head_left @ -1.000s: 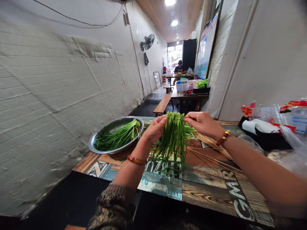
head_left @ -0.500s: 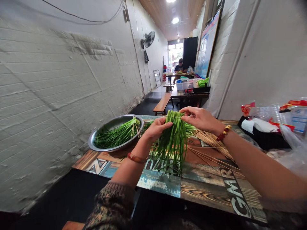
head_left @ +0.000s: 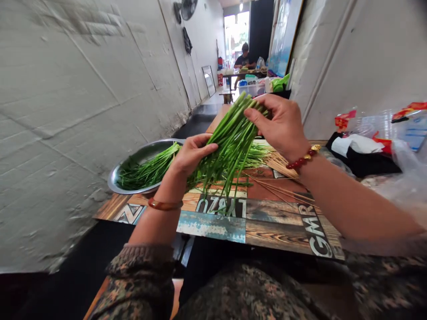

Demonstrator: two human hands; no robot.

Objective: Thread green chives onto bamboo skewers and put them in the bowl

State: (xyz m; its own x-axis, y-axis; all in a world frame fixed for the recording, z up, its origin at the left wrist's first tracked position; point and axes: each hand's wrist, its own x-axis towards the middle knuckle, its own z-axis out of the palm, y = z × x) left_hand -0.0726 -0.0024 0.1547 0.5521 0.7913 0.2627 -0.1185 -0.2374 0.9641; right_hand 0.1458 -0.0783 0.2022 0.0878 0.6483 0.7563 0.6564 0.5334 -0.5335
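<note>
We see a bunch of chives (head_left: 230, 138) held up above the patchwork-patterned table (head_left: 280, 222), tilted so that its pale cut ends point far and right while the green blades hang toward the near left. Our right hand (head_left: 282, 122) has the cut ends pinched between thumb and bent fingers; our left hand (head_left: 195, 153) is curled at the left side of the blades, thumb pressed along them, though its fingertips are hidden from us behind the bunch. More chives (head_left: 258, 153) lie on the table beyond, and to the right of these we find a sheaf of bamboo skewers (head_left: 282, 164), with a few loose skewers (head_left: 283, 189) (thin, pale and crossing one another) on its near side. To the left stands a metal bowl (head_left: 111, 180) with a heap of chives (head_left: 147, 169) inside. At the far end, a person (head_left: 244, 58) sits at another table (head_left: 230, 74).
</note>
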